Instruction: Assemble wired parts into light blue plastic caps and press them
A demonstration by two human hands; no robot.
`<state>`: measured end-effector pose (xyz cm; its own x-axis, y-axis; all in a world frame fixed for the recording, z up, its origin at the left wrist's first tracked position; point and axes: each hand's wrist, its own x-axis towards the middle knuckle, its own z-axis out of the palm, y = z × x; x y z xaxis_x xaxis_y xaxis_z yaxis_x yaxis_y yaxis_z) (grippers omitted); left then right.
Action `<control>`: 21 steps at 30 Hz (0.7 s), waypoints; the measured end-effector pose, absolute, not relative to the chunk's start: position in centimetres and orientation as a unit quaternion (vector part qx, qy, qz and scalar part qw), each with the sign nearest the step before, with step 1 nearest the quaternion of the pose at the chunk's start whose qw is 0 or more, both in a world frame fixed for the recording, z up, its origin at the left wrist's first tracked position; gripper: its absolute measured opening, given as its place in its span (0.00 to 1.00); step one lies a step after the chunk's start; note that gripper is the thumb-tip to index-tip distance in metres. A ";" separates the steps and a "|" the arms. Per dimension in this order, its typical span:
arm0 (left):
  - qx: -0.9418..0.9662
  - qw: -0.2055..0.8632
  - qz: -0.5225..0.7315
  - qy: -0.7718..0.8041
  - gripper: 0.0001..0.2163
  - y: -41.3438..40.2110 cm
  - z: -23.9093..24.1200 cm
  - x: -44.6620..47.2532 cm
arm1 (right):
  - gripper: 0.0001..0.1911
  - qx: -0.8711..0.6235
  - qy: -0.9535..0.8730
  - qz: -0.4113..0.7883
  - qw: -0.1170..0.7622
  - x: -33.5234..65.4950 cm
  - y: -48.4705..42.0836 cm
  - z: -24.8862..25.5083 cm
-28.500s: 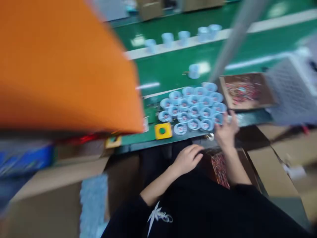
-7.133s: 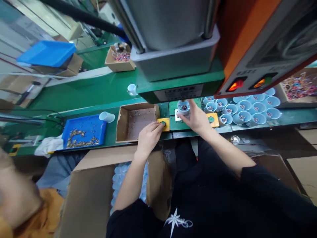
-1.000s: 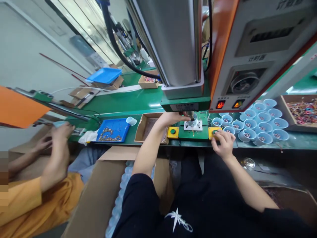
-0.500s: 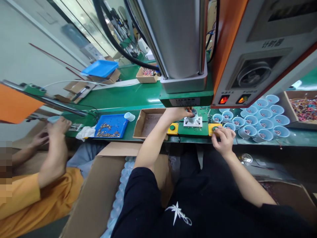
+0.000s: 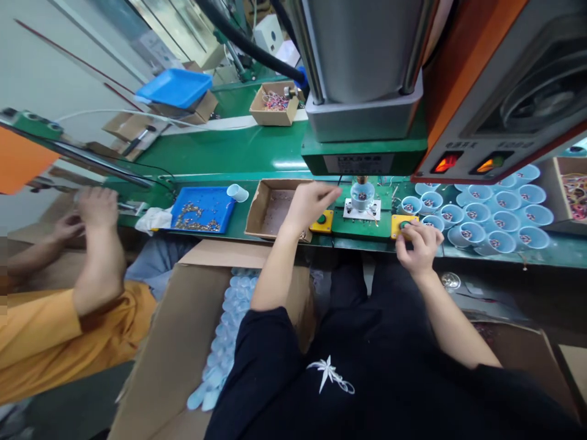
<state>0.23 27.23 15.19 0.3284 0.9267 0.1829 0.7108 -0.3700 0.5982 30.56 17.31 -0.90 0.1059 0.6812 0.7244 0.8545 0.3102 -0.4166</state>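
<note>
My left hand (image 5: 308, 206) hovers beside the press, its fingers stretched toward the right with nothing held in them. Under it are the left yellow button box (image 5: 322, 221) and the edge of a cardboard tray (image 5: 259, 214). A light blue cup (image 5: 362, 197) stands upright on the white plate (image 5: 349, 212) beneath the press head, with small metal parts inside it. My right hand (image 5: 419, 247) rests at the right yellow button box (image 5: 397, 226), fingers loosely bent and apart over its green button (image 5: 403, 225).
Many blue cups (image 5: 504, 221) with small parts crowd the bench at right. The press (image 5: 362, 122) stands close ahead. A blue tray (image 5: 224, 208) of metal parts and a lone cup (image 5: 237, 193) lie left. A box of cups (image 5: 229, 318) is below. A co-worker (image 5: 98, 244) sits at left.
My left hand has let go of the cup under the press and drawn back to the left. My right hand stays at the right button box. The view has shifted.
</note>
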 end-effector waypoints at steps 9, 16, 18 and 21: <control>0.800 0.176 0.200 0.537 0.12 23.3 9.7 -4.9 | 0.07 -0.568 -0.667 -0.158 0.456 30.6 18.2 -0.4; 0.770 0.250 0.083 0.581 0.11 27.8 11.0 -12.7 | 0.05 -0.486 -0.721 -0.162 0.467 31.9 18.1 2.5; 0.802 0.260 -0.018 0.537 0.11 28.6 10.6 -12.1 | 0.06 -0.497 -0.729 -0.133 0.452 31.3 19.1 4.1; 0.832 0.196 -0.096 0.511 0.12 29.1 10.0 -9.8 | 0.30 -0.504 -0.729 0.013 0.462 28.8 21.2 6.7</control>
